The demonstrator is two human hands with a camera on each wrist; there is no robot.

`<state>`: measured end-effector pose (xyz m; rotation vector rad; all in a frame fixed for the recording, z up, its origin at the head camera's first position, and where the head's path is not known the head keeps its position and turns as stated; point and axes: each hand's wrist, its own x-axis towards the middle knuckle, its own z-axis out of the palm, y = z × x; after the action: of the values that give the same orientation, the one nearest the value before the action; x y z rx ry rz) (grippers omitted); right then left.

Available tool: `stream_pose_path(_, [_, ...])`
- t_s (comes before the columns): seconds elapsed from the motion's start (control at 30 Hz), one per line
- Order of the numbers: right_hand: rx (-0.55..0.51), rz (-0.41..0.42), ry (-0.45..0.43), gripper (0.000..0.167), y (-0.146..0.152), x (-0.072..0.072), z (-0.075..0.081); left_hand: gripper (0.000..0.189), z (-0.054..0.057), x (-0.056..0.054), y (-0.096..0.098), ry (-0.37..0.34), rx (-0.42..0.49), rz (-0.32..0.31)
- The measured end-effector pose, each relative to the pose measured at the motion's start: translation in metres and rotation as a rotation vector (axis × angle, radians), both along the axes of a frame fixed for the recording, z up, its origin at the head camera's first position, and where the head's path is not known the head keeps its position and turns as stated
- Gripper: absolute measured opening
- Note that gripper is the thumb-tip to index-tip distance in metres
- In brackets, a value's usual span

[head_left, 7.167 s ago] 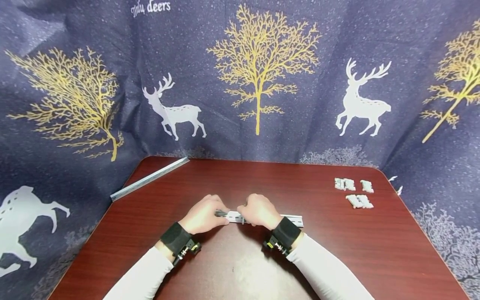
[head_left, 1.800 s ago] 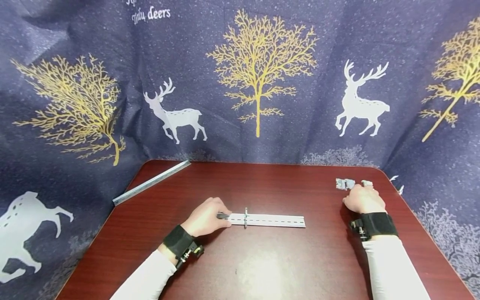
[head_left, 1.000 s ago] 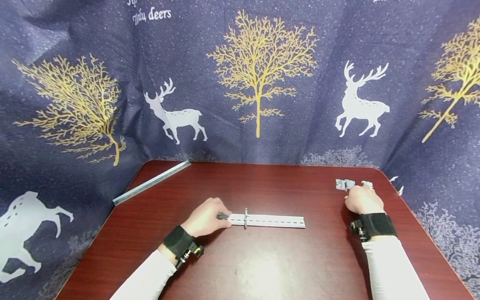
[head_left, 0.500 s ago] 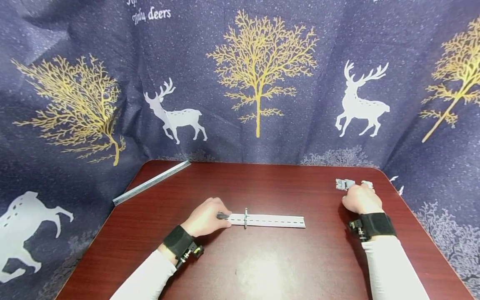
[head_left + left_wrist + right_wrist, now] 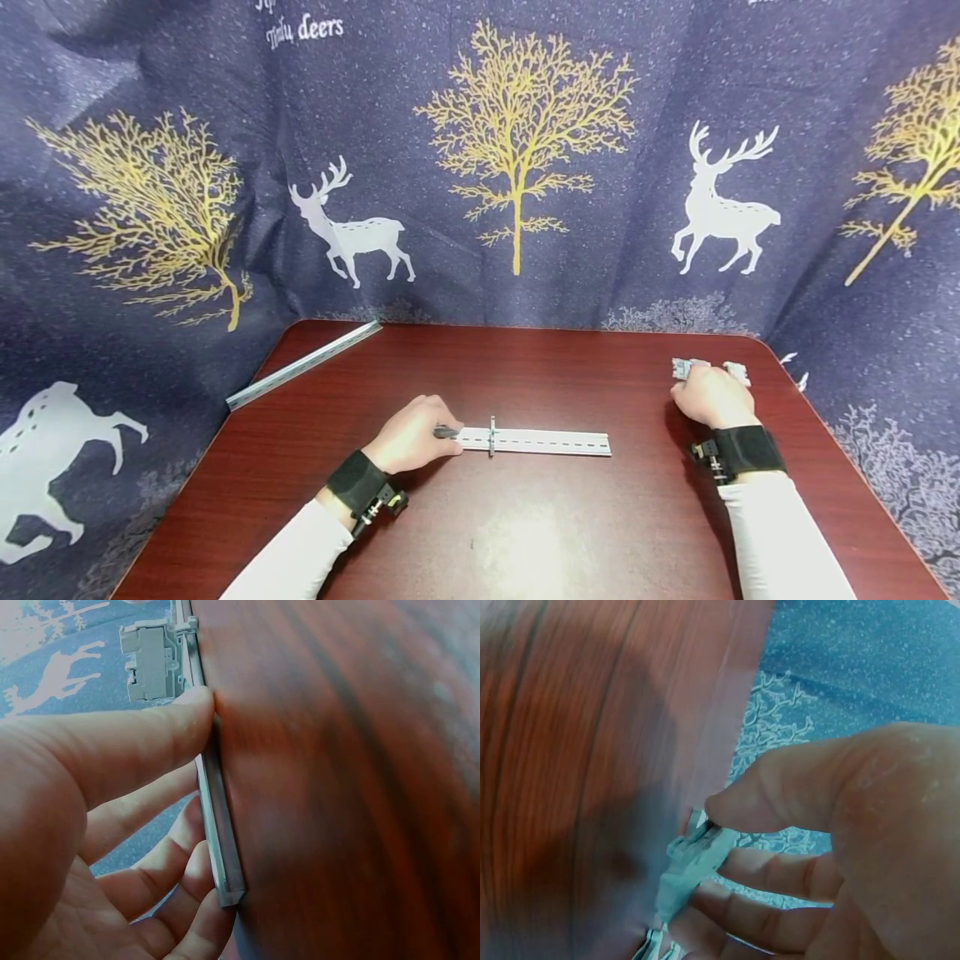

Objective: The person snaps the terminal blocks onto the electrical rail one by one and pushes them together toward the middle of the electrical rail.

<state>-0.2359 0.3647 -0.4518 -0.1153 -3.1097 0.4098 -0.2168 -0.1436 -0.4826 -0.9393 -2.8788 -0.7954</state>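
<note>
In the head view my left hand [image 5: 415, 433] grips the left end of a slotted metal DIN rail [image 5: 551, 442] at mid-table. The left wrist view shows the thumb on one edge of the rail [image 5: 217, 817] and fingers curled at the other. A grey terminal block [image 5: 154, 664] sits across the rail just beyond the thumb. At the far right, my right hand [image 5: 716, 396] is among more terminal blocks. In the right wrist view it pinches a pale terminal block [image 5: 697, 862] between thumb and fingers; the fingers hide part of it.
Terminal blocks lie on both sides of the right hand, one group [image 5: 682, 368] to its left and another block [image 5: 737, 372] to its right. A second DIN rail [image 5: 303, 365] lies slanted along the left table edge. A patterned cloth [image 5: 570, 292] hangs behind the table.
The right hand has gone from the rail to the blocks at the far right, lately shifting slightly left. The block on the rail has come into plain view. The left hand keeps its grip.
</note>
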Motion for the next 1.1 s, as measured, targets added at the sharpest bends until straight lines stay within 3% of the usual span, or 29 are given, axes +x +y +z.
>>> stream_pose_path(0.1, [-0.013, 0.035, 0.045, 0.018, -0.005, -0.002, -0.001, 0.026, -0.001, 0.000, 0.000, 0.000, -0.002, 0.000])
stream_pose_path(0.37, [-0.046, 0.069, 0.119, 0.017, -0.020, -0.008, -0.006, 0.028, -0.002, -0.001, -0.001, 0.015, -0.005, -0.013])
stream_pose_path(0.57, [-0.114, 0.131, 0.221, 0.029, -0.031, -0.009, -0.008, 0.027, -0.002, -0.001, -0.001, 0.011, -0.002, -0.005])
stream_pose_path(1.1, [-0.214, 0.292, 0.261, 0.034, -0.064, -0.010, -0.016, 0.027, -0.002, -0.001, -0.001, 0.026, -0.011, -0.016])
